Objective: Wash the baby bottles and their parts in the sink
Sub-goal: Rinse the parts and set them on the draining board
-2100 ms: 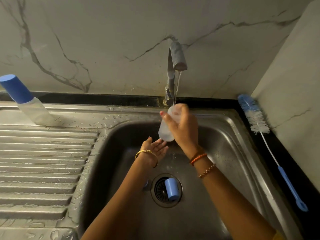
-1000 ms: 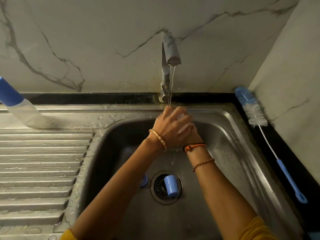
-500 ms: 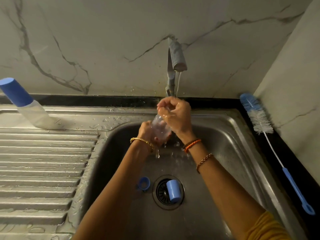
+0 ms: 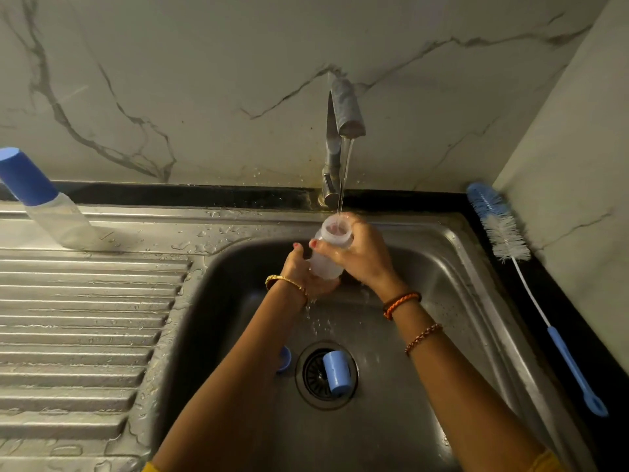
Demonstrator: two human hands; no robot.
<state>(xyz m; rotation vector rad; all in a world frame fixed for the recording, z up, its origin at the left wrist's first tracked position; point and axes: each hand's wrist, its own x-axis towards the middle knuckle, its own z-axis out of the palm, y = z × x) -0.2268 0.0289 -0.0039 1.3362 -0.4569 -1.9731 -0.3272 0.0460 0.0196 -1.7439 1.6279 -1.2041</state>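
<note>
Both hands, left hand (image 4: 301, 270) and right hand (image 4: 362, 255), wrap the bottle (image 4: 328, 252) at twelve o'clock, mouth up so tap (image 4: 345, 109) water fills it.

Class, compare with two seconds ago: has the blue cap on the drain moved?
No. The blue cap lies across the drain strainer, same spot and tilt as before; small frame shifts come from the head camera.

Two baby bottles: one open bottle (image 4: 328, 253) at centre, one capped bottle (image 4: 44, 202) at upper left. One bottle brush (image 4: 531, 294) at right. One blue cap (image 4: 336, 372) and one blue ring (image 4: 284, 360) at lower centre.
</note>
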